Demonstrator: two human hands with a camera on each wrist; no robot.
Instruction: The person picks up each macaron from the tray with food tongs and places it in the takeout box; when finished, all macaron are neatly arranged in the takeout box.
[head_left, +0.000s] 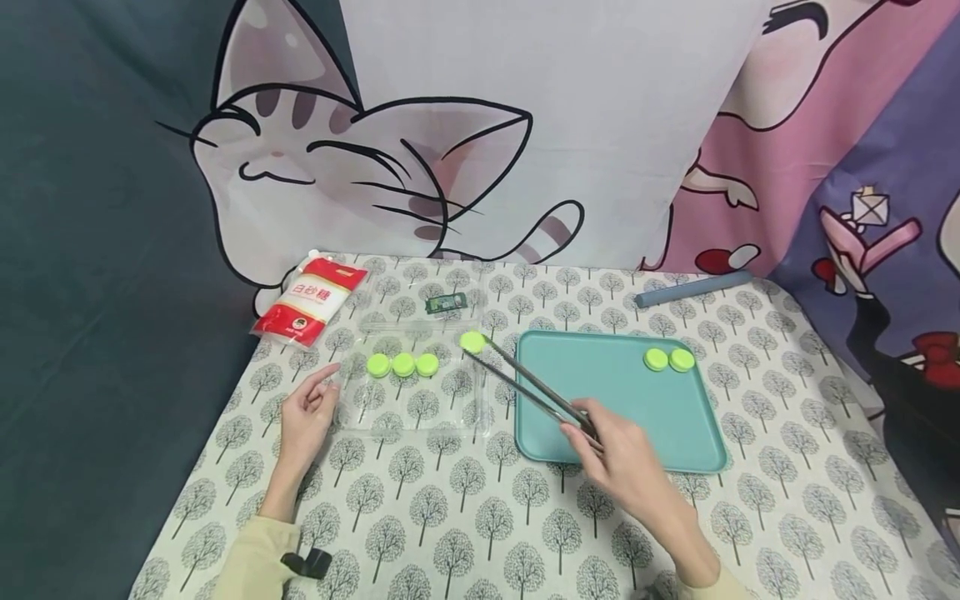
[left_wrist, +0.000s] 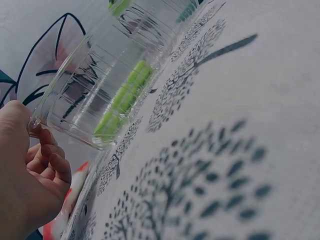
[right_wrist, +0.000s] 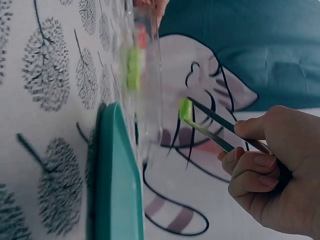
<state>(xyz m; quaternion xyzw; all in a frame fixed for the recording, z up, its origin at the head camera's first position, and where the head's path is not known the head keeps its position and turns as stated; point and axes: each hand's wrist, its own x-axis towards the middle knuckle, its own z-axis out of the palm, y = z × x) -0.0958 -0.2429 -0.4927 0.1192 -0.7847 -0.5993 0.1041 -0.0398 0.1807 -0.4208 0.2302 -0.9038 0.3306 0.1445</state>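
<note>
The right hand (head_left: 626, 458) grips tongs (head_left: 540, 384) bearing a green disc (head_left: 472, 341), seemingly mid-transfer; the left hand (head_left: 307, 412) pinches the clear box (head_left: 411, 431). Gentle lowering inside seems called for.

The right wrist view's lower edge crops the teal tray (right_wrist: 119, 185)

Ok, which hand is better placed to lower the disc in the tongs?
Probably the right hand: it grips the tongs, whose tips hold the green disc. The left hand is at the clear box, away from the tongs.
</note>
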